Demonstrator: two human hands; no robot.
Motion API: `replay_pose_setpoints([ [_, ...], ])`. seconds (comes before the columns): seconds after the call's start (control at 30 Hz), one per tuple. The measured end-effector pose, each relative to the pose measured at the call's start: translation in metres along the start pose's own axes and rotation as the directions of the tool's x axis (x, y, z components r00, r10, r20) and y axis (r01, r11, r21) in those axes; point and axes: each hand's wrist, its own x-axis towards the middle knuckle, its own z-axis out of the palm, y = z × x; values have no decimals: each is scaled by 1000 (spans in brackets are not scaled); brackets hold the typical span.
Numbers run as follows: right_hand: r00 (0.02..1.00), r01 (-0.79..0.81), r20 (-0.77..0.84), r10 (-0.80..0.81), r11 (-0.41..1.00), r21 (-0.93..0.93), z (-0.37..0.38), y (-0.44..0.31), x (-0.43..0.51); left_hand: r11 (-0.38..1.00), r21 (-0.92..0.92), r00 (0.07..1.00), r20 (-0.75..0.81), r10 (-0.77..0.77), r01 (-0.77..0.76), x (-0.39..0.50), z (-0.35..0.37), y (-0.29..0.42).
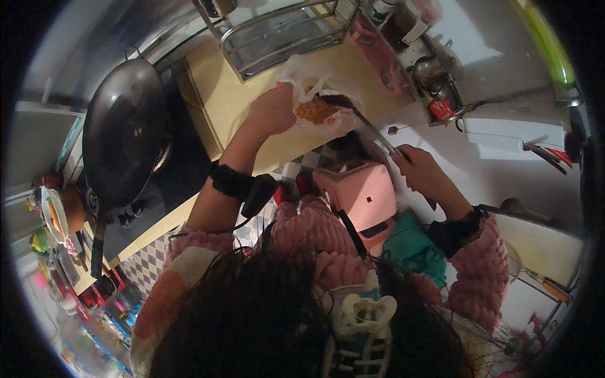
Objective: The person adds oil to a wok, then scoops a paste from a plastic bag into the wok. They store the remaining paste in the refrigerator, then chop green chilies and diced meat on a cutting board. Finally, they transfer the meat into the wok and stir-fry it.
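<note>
My left hand point(274, 109) grips the rim of a translucent plastic bag point(298, 71) over the yellowish countertop. Inside the opened bag lies a lump of orange-brown food point(314, 111); its exact kind cannot be told. My right hand point(418, 167) is closed around the handle of a long metal cooking utensil point(373, 128), likely a spatula or ladle. The dark head of that utensil reaches into the bag, against the food's upper right side. Black bands sit on both wrists.
A large black wok point(125, 127) stands on the black cooktop point(182, 165) at left. Behind the bag is a metal wire rack point(283, 40) on the countertop point(212, 90). A pink plastic bin point(364, 193) stands below, beside a teal cloth point(416, 245). A crowded shelf point(392, 61) lines the upper right.
</note>
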Motion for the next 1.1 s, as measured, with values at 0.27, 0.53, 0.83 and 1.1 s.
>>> replay_pose_setpoints([
  [0.27, 991, -122, 76, 108, 970, 211, 16, -13, -5, 984, -158, 997, 16, -81, 83, -12, -4, 8],
  [0.53, 998, -70, -1, 70, 998, 0, 45, -15, 17, 970, -221, 993, -32, -111, 101, -22, -2, 9],
  [0.83, 998, 1, -56, 5, 994, 113, 55, -2, 16, 973, -232, 978, -200, -57, 9, -32, 9, 14],
  [1.1, 513, 740, -240, -824, 567, -361, 87, -1, 33, 939, -339, 990, -101, -98, 58, -39, 2, 20],
])
